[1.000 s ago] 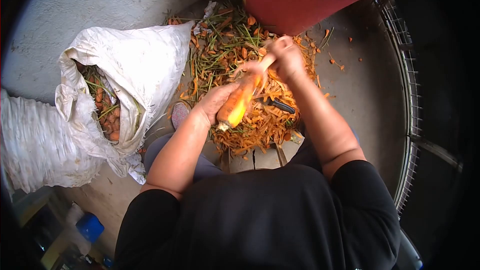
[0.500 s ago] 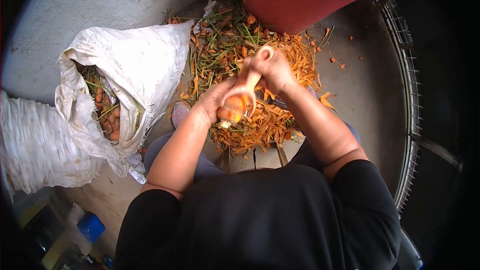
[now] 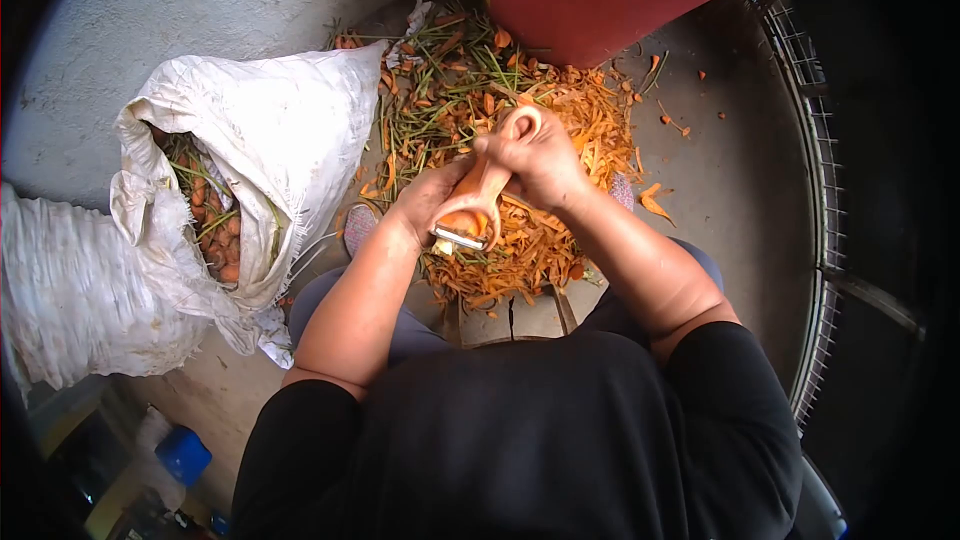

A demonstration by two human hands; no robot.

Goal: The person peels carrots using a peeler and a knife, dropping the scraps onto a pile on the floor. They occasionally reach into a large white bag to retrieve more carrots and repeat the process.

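Note:
My right hand (image 3: 546, 162) is closed round the handle of an orange Y-shaped peeler (image 3: 487, 190) with a looped end. The peeler's metal blade (image 3: 461, 238) lies across the near end of a carrot (image 3: 477, 222). My left hand (image 3: 424, 202) grips that carrot, which is mostly hidden behind the peeler and my fingers; its pale tip pokes out just below the blade. Under both hands spreads a heap of orange peelings (image 3: 540, 260), and green stalks (image 3: 440, 90) lie mixed with scraps beyond it.
A white woven sack (image 3: 330, 100) with carrots (image 3: 222, 240) inside lies open at the left, beside another white sack (image 3: 90, 285). At the back stands a red bin (image 3: 590, 10). Wire mesh (image 3: 828, 170) curves along the right side. Something blue (image 3: 183, 454) is at lower left.
The peeler has moved down along the carrot toward my body, and its blade now sits at the near end. My left hand has stayed nearly in place.

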